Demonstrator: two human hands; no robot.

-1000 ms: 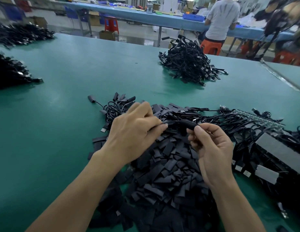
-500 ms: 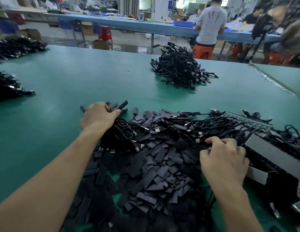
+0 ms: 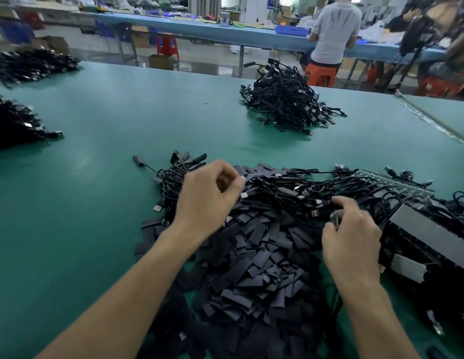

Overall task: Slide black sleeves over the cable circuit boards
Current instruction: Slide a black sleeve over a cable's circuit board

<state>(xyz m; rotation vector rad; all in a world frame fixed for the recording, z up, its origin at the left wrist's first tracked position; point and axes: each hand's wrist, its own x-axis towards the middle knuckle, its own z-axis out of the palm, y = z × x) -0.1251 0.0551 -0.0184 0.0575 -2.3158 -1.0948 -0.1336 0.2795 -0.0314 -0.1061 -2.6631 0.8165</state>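
Observation:
A heap of flat black sleeves (image 3: 251, 268) lies on the green table (image 3: 83, 203) in front of me. Behind it runs a tangle of black cables (image 3: 285, 187) with USB plugs and small boards. My right hand (image 3: 352, 237) pinches the small circuit board (image 3: 334, 219) of one cable at the right edge of the heap. My left hand (image 3: 210, 195) hovers over the heap's far left, blurred, with its fingers loosely curled; I see nothing in it. A small bunch of sleeved cables (image 3: 171, 177) lies just left of that hand.
A large pile of cables (image 3: 285, 102) sits far across the table, and two more piles (image 3: 13, 123) (image 3: 31, 63) lie at the left edge. Grey blocks and a strip of boards (image 3: 396, 181) crowd the right. A person (image 3: 334, 29) works at the back bench.
My left hand has left the sleeved bunch at the left and come back over the sleeve heap. My right hand has picked a board end out of the cable tangle.

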